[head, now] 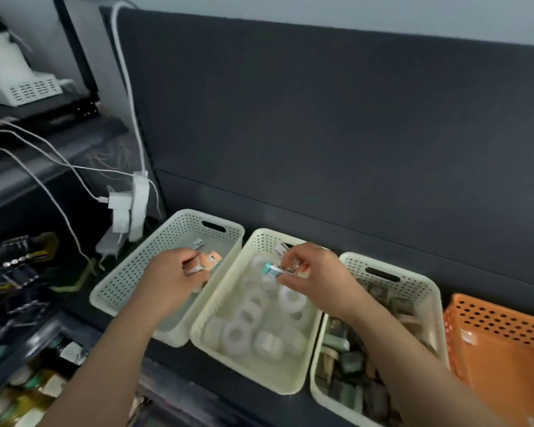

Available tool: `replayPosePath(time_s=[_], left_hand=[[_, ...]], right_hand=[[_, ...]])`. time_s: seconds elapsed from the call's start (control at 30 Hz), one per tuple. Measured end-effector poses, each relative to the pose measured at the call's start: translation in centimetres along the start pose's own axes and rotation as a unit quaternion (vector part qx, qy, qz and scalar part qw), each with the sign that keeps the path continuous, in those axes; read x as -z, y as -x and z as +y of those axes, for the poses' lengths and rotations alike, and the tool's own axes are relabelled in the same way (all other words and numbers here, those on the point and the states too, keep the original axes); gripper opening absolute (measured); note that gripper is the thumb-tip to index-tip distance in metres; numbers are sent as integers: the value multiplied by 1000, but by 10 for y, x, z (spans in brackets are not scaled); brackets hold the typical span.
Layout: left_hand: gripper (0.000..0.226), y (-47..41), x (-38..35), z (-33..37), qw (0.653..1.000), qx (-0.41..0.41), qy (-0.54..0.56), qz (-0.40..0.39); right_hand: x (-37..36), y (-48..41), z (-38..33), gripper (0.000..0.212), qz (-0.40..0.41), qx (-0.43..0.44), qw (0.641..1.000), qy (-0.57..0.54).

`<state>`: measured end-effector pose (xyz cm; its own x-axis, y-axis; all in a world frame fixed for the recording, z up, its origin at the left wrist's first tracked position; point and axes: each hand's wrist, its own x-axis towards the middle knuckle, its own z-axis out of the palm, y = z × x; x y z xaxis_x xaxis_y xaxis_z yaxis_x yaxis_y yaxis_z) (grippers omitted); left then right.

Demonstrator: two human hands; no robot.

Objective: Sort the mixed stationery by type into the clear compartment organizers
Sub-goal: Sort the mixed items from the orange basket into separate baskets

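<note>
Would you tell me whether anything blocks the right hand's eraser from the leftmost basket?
Only the left hand, holding orange packets, hangs over the leftmost basket; otherwise the eraser in the right hand has open air.

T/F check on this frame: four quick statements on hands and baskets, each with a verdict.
1. The right hand holds a small teal-ended item above the middle basket. True.
2. The middle basket holds pens. False: it holds white tape rolls.
3. The left hand is empty. False: it grips small orange-wrapped items.
4. An orange basket stands at the far right of the row. True.
</note>
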<state>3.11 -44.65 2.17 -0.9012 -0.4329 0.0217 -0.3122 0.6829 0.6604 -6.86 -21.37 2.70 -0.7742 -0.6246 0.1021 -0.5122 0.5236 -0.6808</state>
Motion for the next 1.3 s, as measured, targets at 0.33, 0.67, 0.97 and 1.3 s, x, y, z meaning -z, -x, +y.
replayPosePath(time_s=[0.33,0.67,0.97,1.3], left_hand=[[8,-65,27,-116,980,-14,-97,-174],[23,-73,27,-129,977,-25,-84,-193],[33,-61,11,-26,965,-215,-103,-112],[26,17,-105,137,884,-403,11,-235]], right_hand=[[-109,-96,-53,13,-78,-50,991,94],[-131,-109,-55,19,-139,-70,967,202],[-55,-22,-47,33,9,-140,976,164],[58,145,11,29,155,-298,926,172]])
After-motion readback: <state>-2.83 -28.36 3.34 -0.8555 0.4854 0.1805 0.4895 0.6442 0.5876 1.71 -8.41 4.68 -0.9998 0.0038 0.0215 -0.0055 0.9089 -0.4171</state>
